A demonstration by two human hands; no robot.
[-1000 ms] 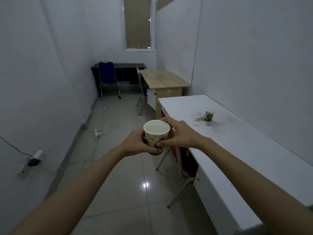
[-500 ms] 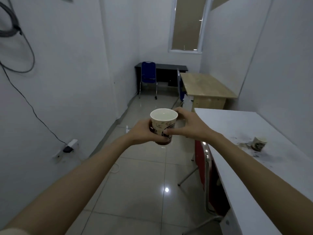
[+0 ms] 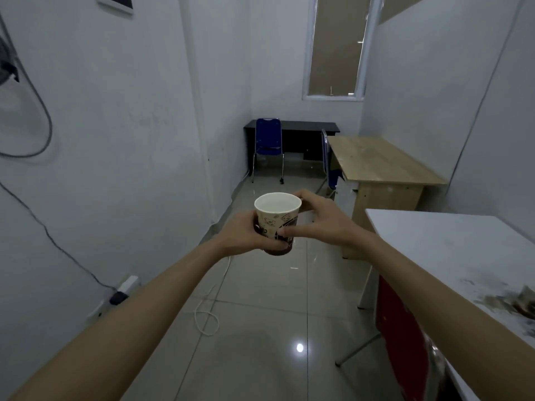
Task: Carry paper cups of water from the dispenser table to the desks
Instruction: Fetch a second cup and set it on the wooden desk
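I hold a patterned paper cup with water in it, upright, out in front of me over the tiled floor. My left hand wraps its lower left side and base. My right hand grips its right side, thumb low on the wall and fingers near the rim. A white desk runs along my right. Beyond it stands a wooden desk, and a dark desk sits at the far wall. A second paper cup shows at the right edge on the white desk, among stains.
A red chair is tucked at the white desk. One blue chair stands at the dark desk, another by the wooden desk. A white cable loops on the floor near a wall power strip on the left.
I have walked forward along the aisle, both hands still on the cup. The white desk and its cup have slid to the right edge, and the far desks are closer.
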